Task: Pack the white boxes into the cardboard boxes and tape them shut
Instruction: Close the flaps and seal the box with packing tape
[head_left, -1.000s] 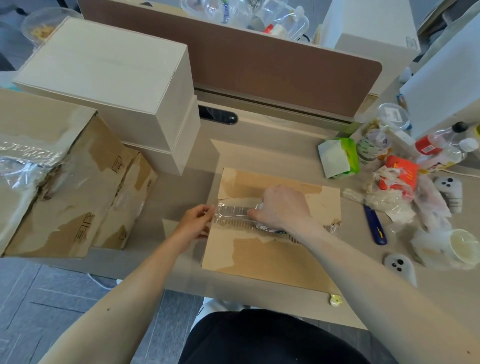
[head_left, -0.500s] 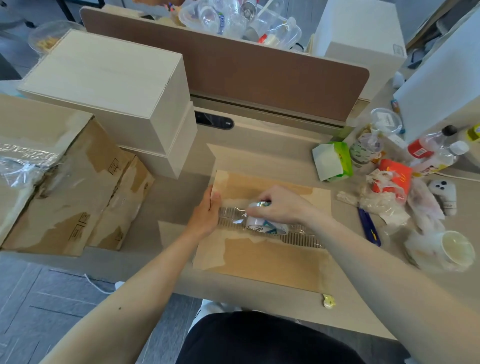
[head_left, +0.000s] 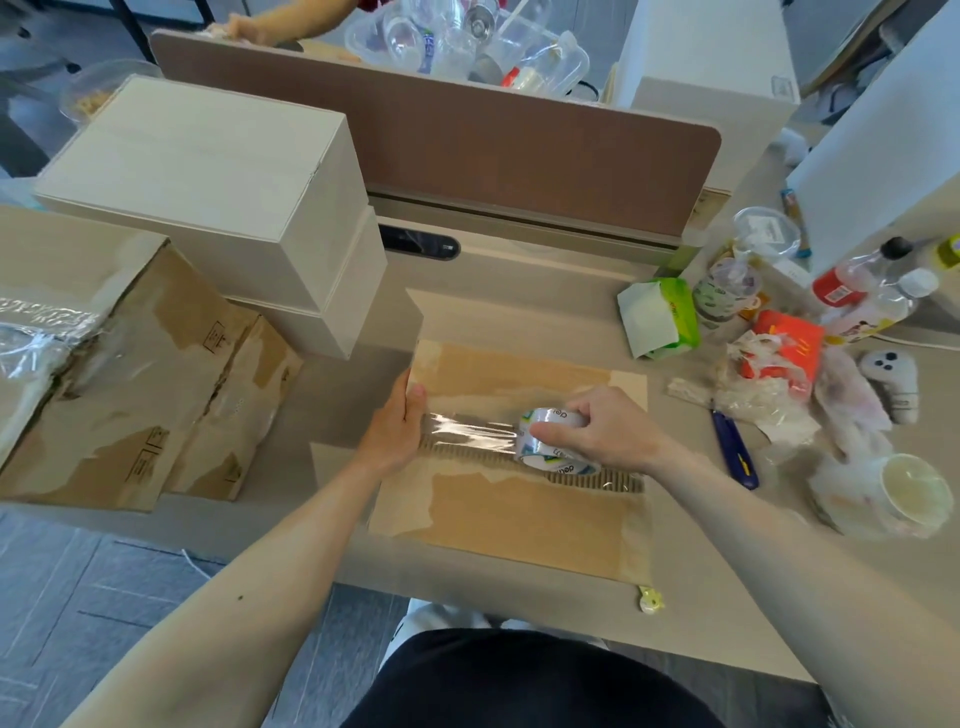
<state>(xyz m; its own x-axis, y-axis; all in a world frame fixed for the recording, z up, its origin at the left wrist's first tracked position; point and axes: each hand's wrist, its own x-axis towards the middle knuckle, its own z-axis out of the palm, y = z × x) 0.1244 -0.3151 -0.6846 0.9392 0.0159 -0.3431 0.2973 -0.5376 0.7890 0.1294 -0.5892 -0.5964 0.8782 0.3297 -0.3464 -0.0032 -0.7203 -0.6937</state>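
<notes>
A closed cardboard box (head_left: 524, 514) lies flat on the desk in front of me, its top worn and patched. My right hand (head_left: 602, 428) grips a roll of clear tape (head_left: 550, 441) over the box's middle seam. A strip of clear tape (head_left: 467, 428) stretches from the roll leftward along the seam. My left hand (head_left: 397, 426) presses the strip's end down at the box's left edge, thumb on top. Two pale white boxes (head_left: 208, 176) stand stacked at the back left.
Worn cardboard boxes (head_left: 119, 384) sit at the left edge of the desk. A blue utility knife (head_left: 735, 449), a green tissue pack (head_left: 660, 317), bottles, wrappers and a white cup (head_left: 909, 493) clutter the right side. A brown divider (head_left: 519, 140) bounds the back, where another person's hand shows.
My right hand has drawn the tape roll rightward along the seam, lengthening the strip. My left hand shifted from pinching the tape end to pressing it at the box's left edge.
</notes>
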